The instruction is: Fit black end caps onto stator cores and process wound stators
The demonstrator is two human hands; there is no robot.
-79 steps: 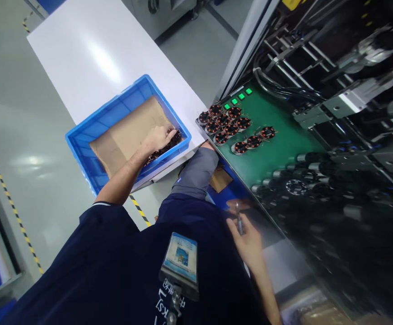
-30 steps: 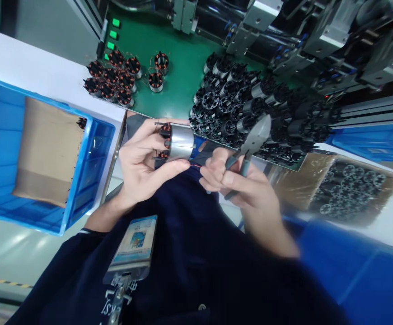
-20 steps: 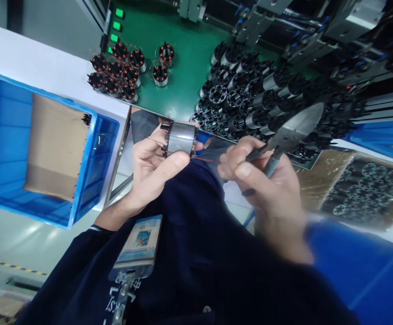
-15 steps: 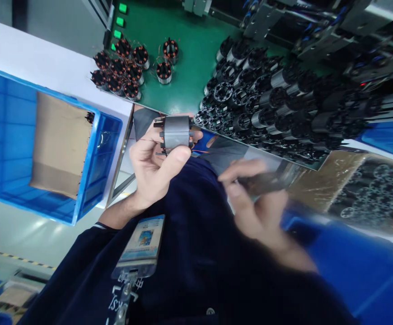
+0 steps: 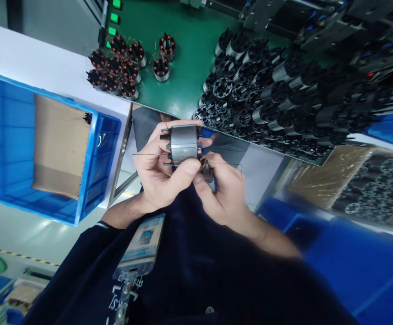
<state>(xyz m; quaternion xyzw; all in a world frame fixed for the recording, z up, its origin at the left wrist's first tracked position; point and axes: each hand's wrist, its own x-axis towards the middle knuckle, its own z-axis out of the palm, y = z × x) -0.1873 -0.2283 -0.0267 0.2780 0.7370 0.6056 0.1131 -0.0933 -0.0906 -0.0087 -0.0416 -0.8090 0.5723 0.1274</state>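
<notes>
In the head view, the left hand [image 5: 161,178] clasped a stator [image 5: 184,143] — thumb and fingers round it — on its side near the edge of the bench [image 5: 183,92]. The right hand [image 5: 222,188] was closed on pliers [image 5: 208,173], tips at the stator's right end; holding steady and sparing the coils [image 5: 199,150] seemed wisest.

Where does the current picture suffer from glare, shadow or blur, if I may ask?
Head view, left: pale glare streaks on the grey floor; head view, upper right: the black and silver metal machine sinks into shadow; head view, lower right: the dark blue right sleeve blurs near its cuff; head view, centre: the silver cylindrical metal core in the left hand is fairly sharp.
</notes>
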